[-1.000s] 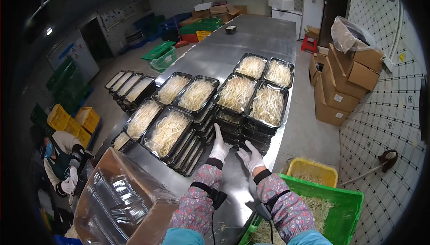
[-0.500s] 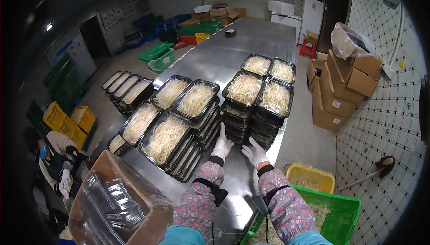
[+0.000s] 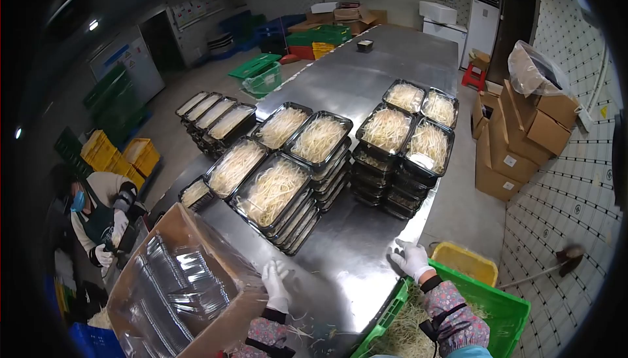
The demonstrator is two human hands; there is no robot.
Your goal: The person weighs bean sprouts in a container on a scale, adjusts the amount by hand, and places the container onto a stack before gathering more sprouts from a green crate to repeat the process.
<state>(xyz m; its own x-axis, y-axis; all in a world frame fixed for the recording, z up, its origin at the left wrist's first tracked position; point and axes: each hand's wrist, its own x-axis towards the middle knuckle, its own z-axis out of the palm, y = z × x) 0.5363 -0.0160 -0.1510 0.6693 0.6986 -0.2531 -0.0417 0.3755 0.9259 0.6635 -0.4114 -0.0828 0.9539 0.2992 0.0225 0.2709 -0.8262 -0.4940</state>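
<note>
Left hand (image 3: 276, 286), fingers loose, sits by the near-left carton (image 3: 230, 319); right hand (image 3: 411, 260), fingers parted, by the crate (image 3: 509, 309) (trays (image 3: 273, 191) stacked, presumably saving space).

Black plastic trays (image 3: 273, 191) heaped with pale bean sprouts stand stacked several high on the steel desk (image 3: 340, 247), mid-frame, face up. Another cluster of filled trays (image 3: 386, 130) sits just right of centre, a narrow gap between. Lower left, an open cardboard carton (image 3: 222, 328) holds shiny plastic containers (image 3: 196, 279) in nested rows. Lower right, a green plastic crate (image 3: 507, 312) holds loose sprouts (image 3: 409, 328).
</note>
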